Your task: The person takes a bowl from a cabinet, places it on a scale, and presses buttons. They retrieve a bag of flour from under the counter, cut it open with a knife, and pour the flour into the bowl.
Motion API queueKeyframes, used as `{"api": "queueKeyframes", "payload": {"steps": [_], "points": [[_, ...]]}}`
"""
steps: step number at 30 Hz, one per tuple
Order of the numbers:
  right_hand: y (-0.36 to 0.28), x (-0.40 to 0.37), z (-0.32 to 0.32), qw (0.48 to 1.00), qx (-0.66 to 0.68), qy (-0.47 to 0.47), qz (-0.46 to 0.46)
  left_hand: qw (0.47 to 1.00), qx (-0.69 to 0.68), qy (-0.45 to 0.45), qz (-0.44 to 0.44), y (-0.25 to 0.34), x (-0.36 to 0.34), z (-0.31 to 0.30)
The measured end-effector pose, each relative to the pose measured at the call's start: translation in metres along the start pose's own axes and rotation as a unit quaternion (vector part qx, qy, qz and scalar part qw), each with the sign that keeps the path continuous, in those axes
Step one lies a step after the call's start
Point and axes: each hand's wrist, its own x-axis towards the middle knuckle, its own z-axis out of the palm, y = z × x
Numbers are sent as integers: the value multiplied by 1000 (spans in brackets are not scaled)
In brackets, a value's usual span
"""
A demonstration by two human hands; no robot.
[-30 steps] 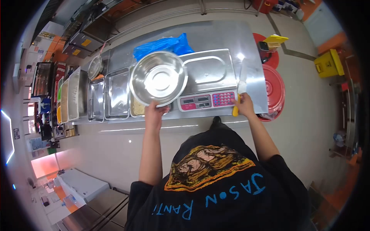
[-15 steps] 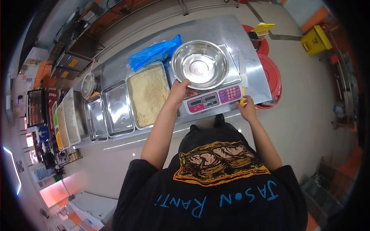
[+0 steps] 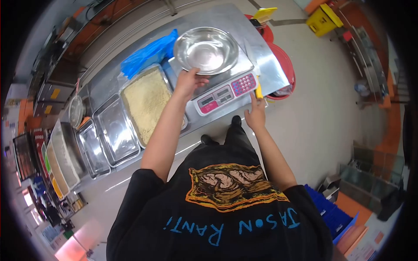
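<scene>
A shiny steel mixing bowl (image 3: 207,50) stands on the steel platform of a digital scale (image 3: 226,93). My left hand (image 3: 188,85) grips the near rim of the bowl. Beside the scale's keypad lies a tool with a yellow handle (image 3: 259,88), its far part hard to make out. My right hand (image 3: 256,114) is just below that handle, fingers apart, holding nothing visible. Left of the scale is a metal tray (image 3: 127,99) of pale yellow, crumbly powder (image 3: 148,98).
A crumpled blue plastic bag (image 3: 146,54) lies behind the powder tray. Two steel trays (image 3: 115,128) (image 3: 92,148) stand further left on the steel table (image 3: 204,19). Red bins (image 3: 281,65) are beyond the table's right end, with a yellow bin (image 3: 324,19) on the floor.
My right hand has come off the yellow handle and drawn back toward me. My left hand stays at the bowl's rim. The view has shifted and turned.
</scene>
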Motion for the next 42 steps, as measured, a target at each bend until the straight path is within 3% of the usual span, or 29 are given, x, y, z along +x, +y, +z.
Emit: {"api": "queueKeyframes", "payload": {"steps": [3, 15, 22, 25, 31, 37, 42], "points": [[-13, 25, 2, 996, -28, -6, 84, 1000, -16, -10, -1, 3, -1, -13], [-8, 48, 15, 979, -188, -44, 69, 1000, -15, -9, -10, 1, -37, -39], [-16, 59, 25, 985, -141, -54, 86, 1000, -23, 14, -14, -2, -40, -52], [-14, 64, 29, 983, -168, -55, 52, 1000, -24, 10, -16, -1, -39, -55], [-28, 73, 10, 966, -170, -166, 98, 999, -34, -14, -28, -5, -26, -46], [-16, 64, 24, 984, -142, -75, 78, 999, -19, -11, -36, -5, -18, -31], [-18, 69, 15, 985, -138, -82, 70, 999, -32, -25, -32, -7, -14, -26]]}}
